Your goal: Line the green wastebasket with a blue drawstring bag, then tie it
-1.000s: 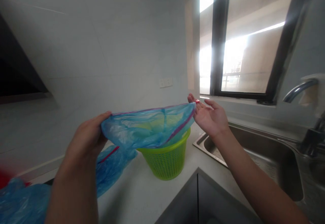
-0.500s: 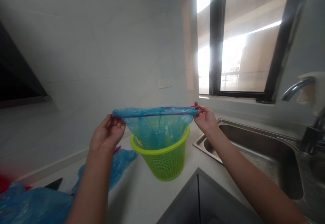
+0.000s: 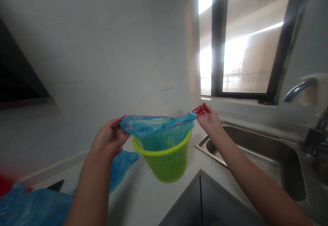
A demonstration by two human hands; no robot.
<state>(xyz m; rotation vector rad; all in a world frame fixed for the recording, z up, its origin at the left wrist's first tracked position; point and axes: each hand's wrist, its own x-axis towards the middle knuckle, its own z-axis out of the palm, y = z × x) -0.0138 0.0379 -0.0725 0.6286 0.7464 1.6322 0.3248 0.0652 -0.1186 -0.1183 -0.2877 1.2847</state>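
A translucent blue drawstring garbage bag [image 3: 156,127] is stretched by its mouth between my two hands, its lower part hanging inside a lime-green perforated plastic basket [image 3: 167,161]. My left hand [image 3: 110,139] is closed on the left end of the bag's rim, just above and left of the basket. On the other side, my right hand [image 3: 208,116] pinches the right end, where a red drawstring [image 3: 199,110] shows between the fingers. The bag's rim stays above the basket's rim. The bag's bottom is hidden by the basket wall.
Behind my left forearm lies another blue plastic bag [image 3: 123,166] on the white counter [image 3: 143,198]. More blue plastic [image 3: 36,207] lies at the lower left. A steel sink [image 3: 261,151] with a faucet [image 3: 299,89] is on the right. Dark grey panels [image 3: 189,202] are in front.
The bag's mouth has sagged and its near edge hangs lower. The left end has shifted slightly right. More of the red drawstring now shows at my right hand. The basket has stayed put.
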